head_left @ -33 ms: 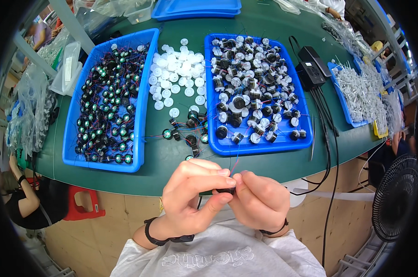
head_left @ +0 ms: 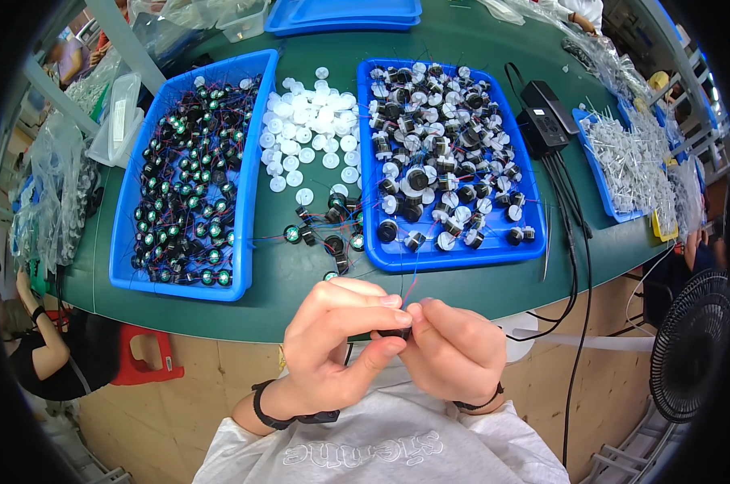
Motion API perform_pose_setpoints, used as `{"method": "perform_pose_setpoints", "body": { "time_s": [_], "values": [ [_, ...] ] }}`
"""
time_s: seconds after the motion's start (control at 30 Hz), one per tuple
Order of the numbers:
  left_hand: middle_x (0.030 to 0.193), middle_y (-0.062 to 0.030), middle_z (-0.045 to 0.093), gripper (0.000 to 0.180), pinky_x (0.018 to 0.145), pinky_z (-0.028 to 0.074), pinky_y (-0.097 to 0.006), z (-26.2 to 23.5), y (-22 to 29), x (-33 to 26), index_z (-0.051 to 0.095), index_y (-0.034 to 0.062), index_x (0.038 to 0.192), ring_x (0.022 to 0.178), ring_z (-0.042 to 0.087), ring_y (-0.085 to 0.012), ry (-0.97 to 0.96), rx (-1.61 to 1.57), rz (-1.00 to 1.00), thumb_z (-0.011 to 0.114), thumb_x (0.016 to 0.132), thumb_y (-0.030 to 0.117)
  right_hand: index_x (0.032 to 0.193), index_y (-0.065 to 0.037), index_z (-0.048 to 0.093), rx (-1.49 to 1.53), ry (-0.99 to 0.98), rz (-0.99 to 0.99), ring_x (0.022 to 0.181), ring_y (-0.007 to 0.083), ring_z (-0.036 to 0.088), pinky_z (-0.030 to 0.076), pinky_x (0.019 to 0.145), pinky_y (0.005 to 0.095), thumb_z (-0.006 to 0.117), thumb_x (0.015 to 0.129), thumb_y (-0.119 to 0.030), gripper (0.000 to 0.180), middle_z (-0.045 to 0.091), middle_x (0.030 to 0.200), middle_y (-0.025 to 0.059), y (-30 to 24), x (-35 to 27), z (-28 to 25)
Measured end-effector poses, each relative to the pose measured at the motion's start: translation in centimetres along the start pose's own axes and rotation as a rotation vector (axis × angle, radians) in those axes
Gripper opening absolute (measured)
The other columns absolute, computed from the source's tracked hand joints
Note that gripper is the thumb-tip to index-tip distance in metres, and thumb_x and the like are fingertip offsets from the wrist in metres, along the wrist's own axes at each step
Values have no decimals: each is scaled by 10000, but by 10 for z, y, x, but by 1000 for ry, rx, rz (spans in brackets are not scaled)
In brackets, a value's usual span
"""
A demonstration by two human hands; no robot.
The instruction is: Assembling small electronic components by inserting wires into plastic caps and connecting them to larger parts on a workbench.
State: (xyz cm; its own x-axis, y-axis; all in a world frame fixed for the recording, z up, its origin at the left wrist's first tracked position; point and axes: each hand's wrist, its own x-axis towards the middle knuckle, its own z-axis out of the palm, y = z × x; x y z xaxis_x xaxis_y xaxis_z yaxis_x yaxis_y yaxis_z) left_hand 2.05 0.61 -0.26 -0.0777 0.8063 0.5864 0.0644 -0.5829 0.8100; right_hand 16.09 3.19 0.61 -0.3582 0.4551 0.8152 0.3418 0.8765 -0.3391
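In front of my chest, just off the table's near edge, my left hand (head_left: 336,343) pinches a small black wired cylinder (head_left: 395,332) between thumb and fingers. My right hand (head_left: 458,348) closes on its other side, fingertips meeting those of the left where thin red and blue wires (head_left: 411,287) rise. Fingers cover most of the part. Beyond my hands, several loose black cylinders with green ends (head_left: 333,244) lie on the table. White plastic discs (head_left: 312,121) are heaped behind them. Similar cylinders fitted with white discs (head_left: 437,153) fill the right blue tray (head_left: 462,256).
A left blue tray (head_left: 179,286) holds many wired black cylinders. Right of the trays are a black power box (head_left: 542,129) with hanging cables and a blue tray of clear plastic pieces (head_left: 623,165). A black fan (head_left: 692,347) stands at right, a red stool (head_left: 147,355) at left near another person.
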Motion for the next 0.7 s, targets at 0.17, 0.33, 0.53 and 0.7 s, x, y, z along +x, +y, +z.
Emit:
{"method": "perform_pose_setpoints", "body": {
  "time_s": [0.17,0.33,0.53,0.7],
  "values": [
    [918,-123,569,221,764,467,-321,0,5,-2,577,-22,941,891,569,-245,-23,-111,-60,652,733,-9,890,32,613,259,95,314,607,136,554,459,467,226,711,566,79,342,544,819,130,-11,1,-1],
    [1063,-177,531,267,879,443,-381,-1,5,-8,479,-62,1077,1027,528,-262,0,-570,-324,545,847,58,1024,-1,588,326,97,387,638,91,527,412,429,197,725,554,95,499,464,904,80,-11,3,1],
    [1126,-198,511,269,899,430,-388,-5,11,-5,444,-71,1095,1076,505,-269,-32,-864,-556,489,884,89,986,-1,612,331,134,345,691,109,552,419,449,172,745,548,75,464,454,919,76,-8,1,2],
    [1112,-187,523,260,887,446,-369,-7,11,-5,434,-60,1097,1061,517,-247,-72,-841,-570,492,865,41,933,-35,654,222,87,316,660,109,519,417,456,165,767,527,45,429,466,902,77,-8,-1,-4]
  ]
}}
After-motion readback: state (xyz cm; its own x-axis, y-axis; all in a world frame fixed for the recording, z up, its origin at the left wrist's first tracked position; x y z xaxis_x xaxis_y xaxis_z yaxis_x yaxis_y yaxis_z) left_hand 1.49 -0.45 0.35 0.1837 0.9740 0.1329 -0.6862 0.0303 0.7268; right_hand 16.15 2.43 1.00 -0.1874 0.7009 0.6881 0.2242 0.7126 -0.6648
